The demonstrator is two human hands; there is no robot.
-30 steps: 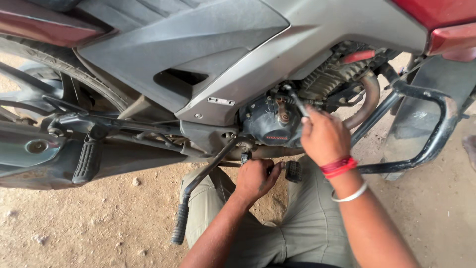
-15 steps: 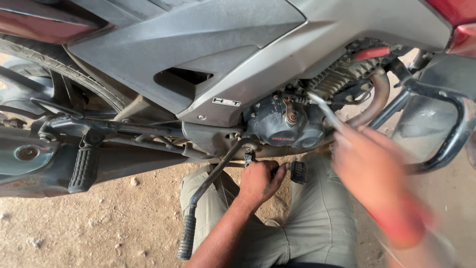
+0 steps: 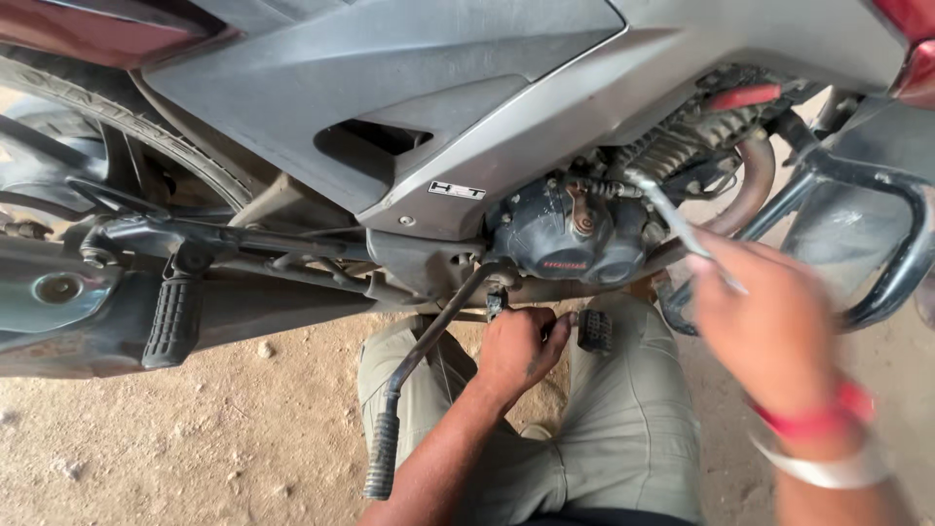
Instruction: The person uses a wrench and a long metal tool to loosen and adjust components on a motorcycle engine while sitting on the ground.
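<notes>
One motorcycle [image 3: 409, 107], seen from above: smooth grey plastic side panels, ribbed black rubber tyre [image 3: 107, 117] at upper left, dusty packed-earth ground [image 3: 175, 438] below. Engine cover [image 3: 570, 234]: rounded, dark cast metal, matt and grimy, bolted at the rim, tucked under the grey panel. Exhaust pipe [image 3: 755, 185]: curved, brownish, discoloured metal, right of the engine cover. Kick lever [image 3: 419, 365]: thin dark metal bar slanting down-left, ending in a grooved rubber grip. Footpeg [image 3: 173, 321]: black, ribbed rubber, at left. Spanner [image 3: 672, 219]: slim, bright steel, its head at the upper right edge of the engine cover, shaft running down-right into the right hand [image 3: 769, 326]. Right hand blurred, raised, wrist bent, fingers closed round the spanner's shaft; red and white bands on the wrist. Left hand [image 3: 516, 351] low, forearm reaching up from below, fingers curled loosely beneath the engine cover, just beside a small black pedal [image 3: 594, 331]; whether pinching anything, cannot tell. Olive trousers [image 3: 623, 429] beneath both arms.
</notes>
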